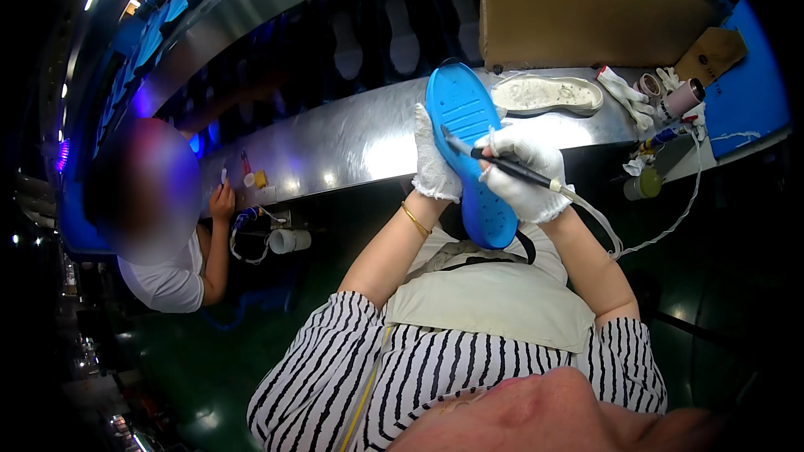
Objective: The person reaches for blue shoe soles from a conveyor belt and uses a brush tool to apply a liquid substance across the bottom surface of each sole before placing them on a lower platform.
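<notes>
A blue shoe sole (469, 109) is held up in front of me, tilted, with its ridged, dotted inner face toward me. My left hand (434, 159), in a white knit glove, grips it along its left edge. My right hand (529, 169), gloved the same way, is closed around a black-handled brush (523, 170). The brush's grey tip rests at or just above the middle of the sole; I cannot tell whether it touches. A white hose (596, 216) runs from the handle's end off to the right.
Beyond my hands runs a metal bench (335, 151) bearing a white sole (544, 94), spare gloves (626, 96) and a pink cup (682, 99). A cardboard sheet (595, 8) stands behind them. Dark racks with soles (402, 38) line the back. At left sits a co-worker (163, 272).
</notes>
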A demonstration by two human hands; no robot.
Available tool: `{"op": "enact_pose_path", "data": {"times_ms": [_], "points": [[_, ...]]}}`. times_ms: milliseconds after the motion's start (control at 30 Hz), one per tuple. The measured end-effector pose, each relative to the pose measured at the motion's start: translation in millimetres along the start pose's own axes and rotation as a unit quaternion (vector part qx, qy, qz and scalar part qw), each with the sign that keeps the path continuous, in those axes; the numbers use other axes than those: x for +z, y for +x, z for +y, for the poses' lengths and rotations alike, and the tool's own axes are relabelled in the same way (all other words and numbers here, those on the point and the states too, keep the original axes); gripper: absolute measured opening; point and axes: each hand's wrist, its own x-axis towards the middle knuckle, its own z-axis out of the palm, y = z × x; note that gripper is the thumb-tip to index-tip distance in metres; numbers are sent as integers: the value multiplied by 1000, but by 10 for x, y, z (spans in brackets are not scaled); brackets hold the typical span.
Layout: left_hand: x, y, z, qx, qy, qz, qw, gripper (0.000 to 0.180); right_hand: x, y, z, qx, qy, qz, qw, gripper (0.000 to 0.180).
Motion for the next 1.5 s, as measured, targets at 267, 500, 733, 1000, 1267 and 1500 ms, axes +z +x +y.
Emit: {"op": "enact_pose_path", "data": {"times_ms": [267, 500, 733, 1000, 1267, 1500], "points": [[82, -28, 107, -45, -44, -120, 991, 96, 26, -214, -147, 109, 86, 3, 990, 16], [-53, -363, -134, -112, 81, -49, 989, 98, -171, -440, 75, 195, 118, 74, 971, 12], [109, -93, 4, -72, 3, -107, 992, 102, -184, -197, -42, 149, 159, 66, 974, 12], [72, 363, 163, 58, -120, -197, 971, 108, -185, 108, -137, 85, 157, -33, 983, 16], [287, 575, 377, 132, -203, -330, 912, 116, -166, 174, -113, 28, 136, -26, 990, 15], [304, 565, 585, 133, -104, -367, 915, 115, -172, -14, 40, 117, 97, 1, 988, 13]]}}
